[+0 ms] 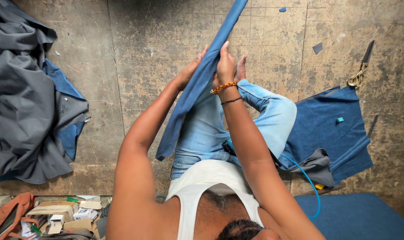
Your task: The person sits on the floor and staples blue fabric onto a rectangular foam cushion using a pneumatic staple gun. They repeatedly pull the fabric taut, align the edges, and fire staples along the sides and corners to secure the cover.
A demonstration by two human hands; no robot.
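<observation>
Worn concrete floor point(135, 58), stained and scuffed, seen from above w/ person seated on it, legs in light blue jeans point(210, 129), white tank top.

Hands: 2, both raised in front of chest, both closed on 1 long folded strip of blue cloth point(197, 84). Left hand point(191, 69) wraps strip from its left side, fingers curled around edge. Right hand point(225, 64) pinches strip from right side, fingers pointing up, thumb side against cloth. Right wrist has 2 bands: 1 orange-red bead bracelet point(223, 87), 1 thin black thread below it.

Strip runs diagonally, upper end out of frame at top, lower end hanging over left thigh.

Around:
- 1 pair scissors point(361, 66), brass handles, dark blades, on floor far right, well apart from hands.
- 1 flat blue cloth piece point(330, 133) on floor right of knee, w/ 1 small teal chalk bit on it.
- 1 grey fabric heap point(24, 98) at left, blue cloth under it.
- 1 blue tape/cord point(306, 178) curving by right hip.
- 2 small blue scraps on floor, top right.
- Clutter of small boxes point(64, 215) bottom left; count unclear.
- 1 blue mat point(357, 215) bottom right.
</observation>
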